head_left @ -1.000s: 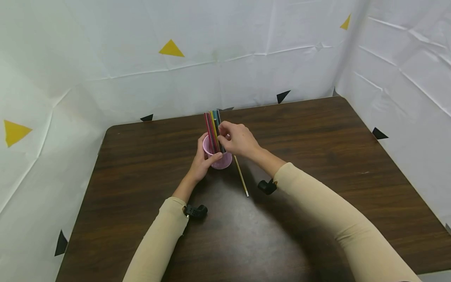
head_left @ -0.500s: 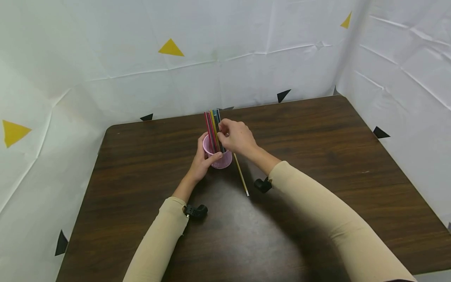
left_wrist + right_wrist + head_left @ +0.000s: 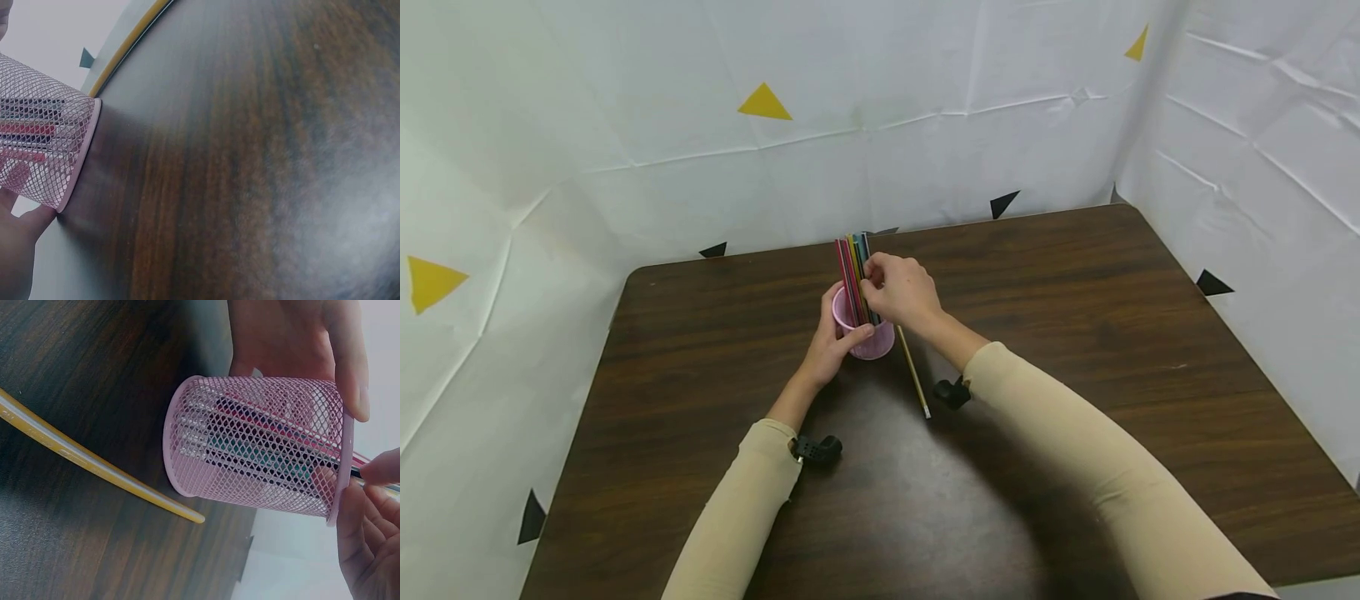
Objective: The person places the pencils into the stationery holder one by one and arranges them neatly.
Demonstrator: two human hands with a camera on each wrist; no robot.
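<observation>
Pencils [image 3: 853, 275] are going into the cup [image 3: 871, 340]: my left hand [image 3: 831, 340] grips it, right hand [image 3: 898, 293] pinches one; next, the pencil [image 3: 913, 372] at frame centre.

Dark brown wood-grain table [image 3: 1075, 333], rounded corners, set against white sheeting; pink mesh pencil cup [image 3: 874, 340] stands upright near the middle toward the far edge, coloured pencils inside; one yellow pencil [image 3: 913, 373] lies flat just right of the cup, running toward the near side.
</observation>
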